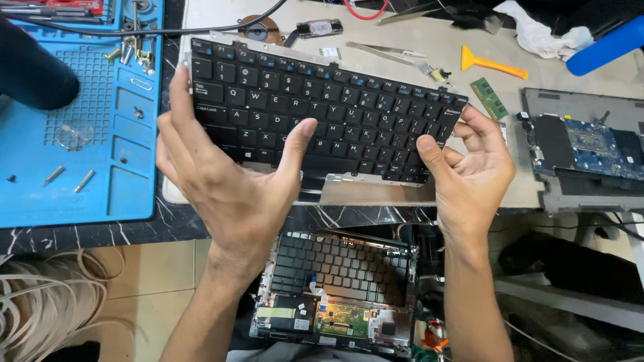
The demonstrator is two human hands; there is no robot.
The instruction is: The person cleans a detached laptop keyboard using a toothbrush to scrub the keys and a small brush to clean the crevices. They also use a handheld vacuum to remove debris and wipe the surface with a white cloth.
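Head view: a person holds a loose black laptop keyboard up over the counter, key side toward the camera.
Left hand: the left hand grips the keyboard's left end, fingers up behind the edge, thumb pressed on the lower key rows.
Right hand: the right hand clasps the right end, thumb on the front corner, fingers curled behind.
Position: the keyboard hangs tilted, its right end lower, above a bare metal backing plate and a light work mat.
Stiffness: judged thin and light; such a panel likely flexes if held by one end, so the two-end hold suits it.
Fragile parts: keycaps could pop under hard thumb pressure; any ribbon tail is hidden behind.
Best hold: the short edges and metal rim, not the middle keys.
Below: an opened laptop chassis rests near the person's lap, showing a keyboard's underside.
Nearby: a blue screw mat lies to the left, a yellow pry tool and a memory stick to the right, a mainboard tray farther right.
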